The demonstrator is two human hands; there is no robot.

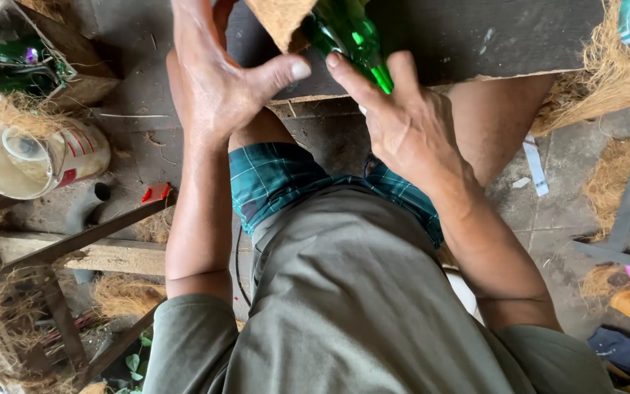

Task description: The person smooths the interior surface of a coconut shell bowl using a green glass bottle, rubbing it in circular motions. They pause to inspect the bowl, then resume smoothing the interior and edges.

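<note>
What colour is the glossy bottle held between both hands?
Bright translucent green; the glossy bottle sits between the left hand and right hand, seen in the head view.

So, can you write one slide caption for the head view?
Left hand and right hand meet at a green glass bottle beside a brown fibre sheet.

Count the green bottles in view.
2 that I can tell: one bottle under both hands, left hand and right hand, at the top; another bottle in the box top left. More may be hidden there.

Soft even daylight, faint shadows, sharp centre, slight wide-angle stretching at edges
</note>
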